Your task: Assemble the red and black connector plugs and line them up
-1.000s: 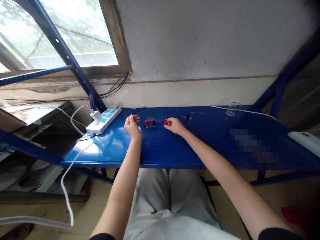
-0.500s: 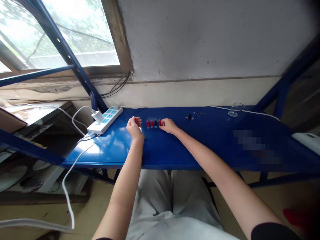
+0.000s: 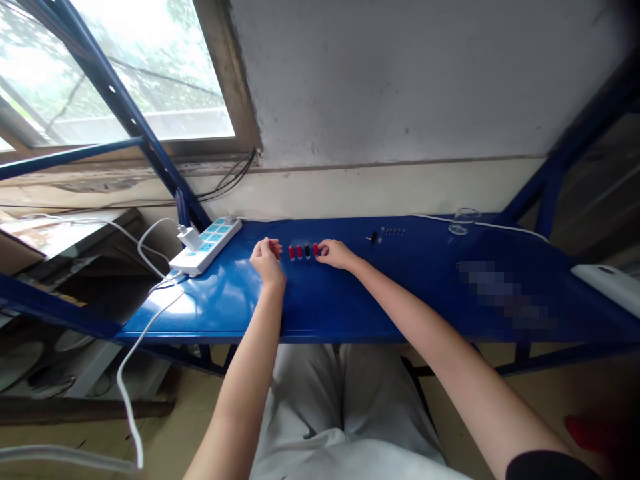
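A short row of small upright cylinders with pale lower ends stands on the blue table [image 3: 220, 313]: a red one [image 3: 291, 252], a second red one [image 3: 299, 251], a black one [image 3: 307, 251] and, at the right end, another red cylinder [image 3: 315, 249]. My right hand [image 3: 336, 255] pinches that last red cylinder between thumb and fingertips, keeping it upright beside the black one. Just left of the row is my left hand [image 3: 267, 258], its fingers loosely bent and apart, with nothing visible in it.
Behind my right hand lie a black piece with a thin tip [image 3: 373, 237], a small clear piece [image 3: 381, 235] and several tiny metal parts [image 3: 395, 232]. A clear cup [image 3: 459, 229] lies further right. A white power strip [image 3: 213, 243] with cables occupies the left end.
The whole view has shifted slightly. Both hands and the row of cylinders keep nearly the same places; my right hand still pinches the rightmost red cylinder.
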The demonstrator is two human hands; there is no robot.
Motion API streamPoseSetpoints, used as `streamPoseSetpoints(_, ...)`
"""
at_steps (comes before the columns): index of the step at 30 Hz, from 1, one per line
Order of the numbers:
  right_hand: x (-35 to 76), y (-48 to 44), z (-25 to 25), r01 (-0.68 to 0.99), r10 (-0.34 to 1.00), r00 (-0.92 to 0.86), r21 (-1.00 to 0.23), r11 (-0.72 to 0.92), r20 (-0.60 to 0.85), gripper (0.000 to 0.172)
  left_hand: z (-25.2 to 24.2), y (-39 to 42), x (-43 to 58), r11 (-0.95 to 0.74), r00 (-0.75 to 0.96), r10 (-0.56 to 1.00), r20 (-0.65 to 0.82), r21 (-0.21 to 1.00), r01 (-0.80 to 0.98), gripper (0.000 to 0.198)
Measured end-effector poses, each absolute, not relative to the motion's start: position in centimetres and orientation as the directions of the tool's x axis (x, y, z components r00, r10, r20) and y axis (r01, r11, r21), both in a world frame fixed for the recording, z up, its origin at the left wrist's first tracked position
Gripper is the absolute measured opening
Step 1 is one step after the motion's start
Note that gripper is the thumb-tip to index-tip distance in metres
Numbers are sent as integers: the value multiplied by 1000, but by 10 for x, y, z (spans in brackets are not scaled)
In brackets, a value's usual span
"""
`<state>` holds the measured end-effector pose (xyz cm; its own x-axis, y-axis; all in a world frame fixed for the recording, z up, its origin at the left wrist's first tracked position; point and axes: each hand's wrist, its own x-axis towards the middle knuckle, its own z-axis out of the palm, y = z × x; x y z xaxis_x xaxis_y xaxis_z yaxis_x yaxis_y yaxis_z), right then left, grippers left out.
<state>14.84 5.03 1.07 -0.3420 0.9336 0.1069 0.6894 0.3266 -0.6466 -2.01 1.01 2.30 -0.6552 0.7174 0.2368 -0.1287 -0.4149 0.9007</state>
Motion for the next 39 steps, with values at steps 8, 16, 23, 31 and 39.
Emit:
streamPoseSetpoints(8,247,36,30,694,972,-177,-681,234,154,16,25,-1,-10,-471,-575,693,436,877,97,27)
streamPoseSetpoints(16,311,50,6,805,968,215,-585,-101,129,33,21,-19,13,-530,-231,718,657,731,431,29)
streamPoseSetpoints(23,297,71,-7,829,958,264,-534,-168,110,46,14,-18,20,-577,-30,712,701,610,544,32)
streamPoseSetpoints(31,267,72,-4,817,941,298,-552,-165,160,26,12,-20,23,-590,62,715,696,554,587,29)
streamPoseSetpoints(39,230,46,19,780,922,155,-617,106,354,26,9,-20,30,-656,283,728,625,515,552,27)
